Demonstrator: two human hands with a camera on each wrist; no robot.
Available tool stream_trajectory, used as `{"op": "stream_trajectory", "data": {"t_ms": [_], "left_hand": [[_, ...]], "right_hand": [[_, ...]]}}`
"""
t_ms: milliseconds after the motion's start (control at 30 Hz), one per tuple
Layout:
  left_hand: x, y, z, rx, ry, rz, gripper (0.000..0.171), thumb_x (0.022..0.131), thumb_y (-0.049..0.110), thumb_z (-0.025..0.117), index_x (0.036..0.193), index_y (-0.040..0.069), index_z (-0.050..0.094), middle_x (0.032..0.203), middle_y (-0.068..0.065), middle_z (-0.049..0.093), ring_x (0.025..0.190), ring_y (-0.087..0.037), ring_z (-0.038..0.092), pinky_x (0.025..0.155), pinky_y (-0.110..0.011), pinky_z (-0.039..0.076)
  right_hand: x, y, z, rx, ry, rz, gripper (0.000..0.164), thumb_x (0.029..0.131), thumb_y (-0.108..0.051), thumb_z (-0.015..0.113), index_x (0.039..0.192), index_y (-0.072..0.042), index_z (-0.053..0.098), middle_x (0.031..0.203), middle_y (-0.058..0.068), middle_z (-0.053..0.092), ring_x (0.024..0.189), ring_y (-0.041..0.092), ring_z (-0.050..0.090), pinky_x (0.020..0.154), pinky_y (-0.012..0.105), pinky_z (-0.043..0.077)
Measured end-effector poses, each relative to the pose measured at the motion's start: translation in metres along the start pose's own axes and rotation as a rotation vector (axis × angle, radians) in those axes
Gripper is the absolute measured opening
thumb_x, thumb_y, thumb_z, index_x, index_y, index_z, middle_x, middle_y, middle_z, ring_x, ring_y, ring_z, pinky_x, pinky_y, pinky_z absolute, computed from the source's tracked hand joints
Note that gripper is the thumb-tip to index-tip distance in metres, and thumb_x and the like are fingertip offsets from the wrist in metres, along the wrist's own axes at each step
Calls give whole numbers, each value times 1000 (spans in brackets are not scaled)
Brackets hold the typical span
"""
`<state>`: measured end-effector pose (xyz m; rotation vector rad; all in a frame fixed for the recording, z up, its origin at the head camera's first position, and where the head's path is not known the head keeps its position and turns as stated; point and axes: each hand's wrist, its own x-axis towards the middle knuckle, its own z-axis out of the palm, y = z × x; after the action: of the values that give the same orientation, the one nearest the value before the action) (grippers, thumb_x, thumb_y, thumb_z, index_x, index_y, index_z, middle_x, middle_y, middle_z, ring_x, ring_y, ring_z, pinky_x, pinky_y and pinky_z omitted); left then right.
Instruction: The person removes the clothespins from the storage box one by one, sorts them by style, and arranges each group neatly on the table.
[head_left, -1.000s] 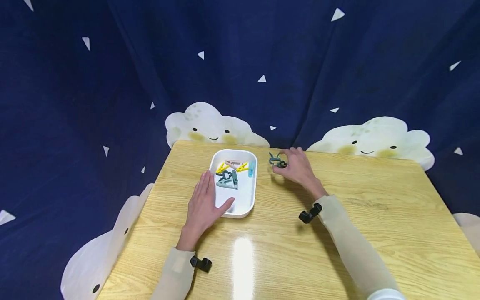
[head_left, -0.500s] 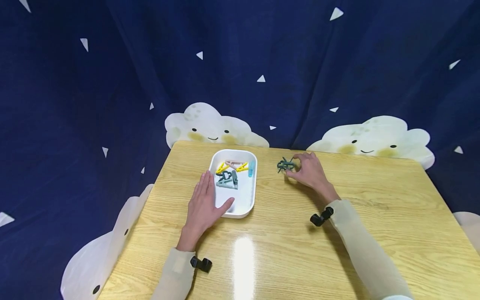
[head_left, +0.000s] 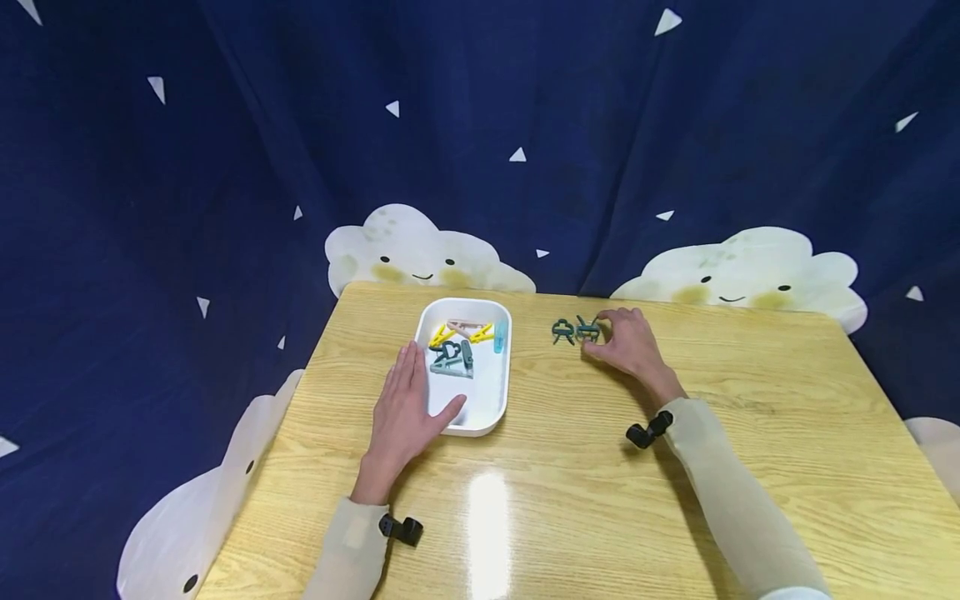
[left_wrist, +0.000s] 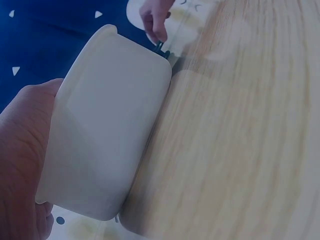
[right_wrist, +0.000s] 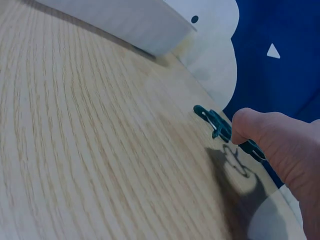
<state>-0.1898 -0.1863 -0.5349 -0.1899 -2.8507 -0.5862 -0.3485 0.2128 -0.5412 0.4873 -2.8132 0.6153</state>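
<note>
Dark blue curtain (head_left: 450, 150) printed with white triangles and smiling clouds hangs behind a light wooden desk (head_left: 675, 467). Nearer in, the right hand (head_left: 630, 346) pinches a dark green clip (head_left: 588, 331) between thumb and fingertips, toward the far edge of the desk; whether that clip rests on the wood or is slightly raised is hard to tell. Just to its left is a second dark green clip (head_left: 563, 331), and I cannot make out whether the two touch. Such a clip is probably light and stiff, with smooth plastic that may slide a little under the fingertips; it looks sturdy rather than fragile, and a pinch across its body should hold it better than a grasp at the thin legs. Well apart from the right hand, the left hand (head_left: 405, 400) rests on the side of a white bin (head_left: 483, 417), fingers straight along its left rim and thumb spread over the near end. Inside the bin, toward its far half, are yellow clips (head_left: 441, 336), a pale pink clip (head_left: 467, 325), a light blue clip (head_left: 499, 337), a grey-green clip (head_left: 452, 372) and further dark green pieces (head_left: 468, 354).
</note>
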Motion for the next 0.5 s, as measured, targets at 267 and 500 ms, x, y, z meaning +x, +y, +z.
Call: {"op": "stream_trajectory", "data": {"t_ms": [267,500], "left_hand": [[0,-2,2,2,30,18,111,94,76,52,163,-5,22,172,-21,20,161,-33,15,130,-46,17],[0,-1,2,-2,22,11,111,94,76,52,164,-5,21,173,-19,18,162,-30,11,131,-44,15]], "right_hand": [[-1,8,6,0,-24,28,63,77,-41,80,120,5,69,108,24,71,93,39,51,83,49,43],[-1,11,8,2,-43,39,62,77,-40,80,120,5,69,108,23,70,94,40,51,84,50,43]]}}
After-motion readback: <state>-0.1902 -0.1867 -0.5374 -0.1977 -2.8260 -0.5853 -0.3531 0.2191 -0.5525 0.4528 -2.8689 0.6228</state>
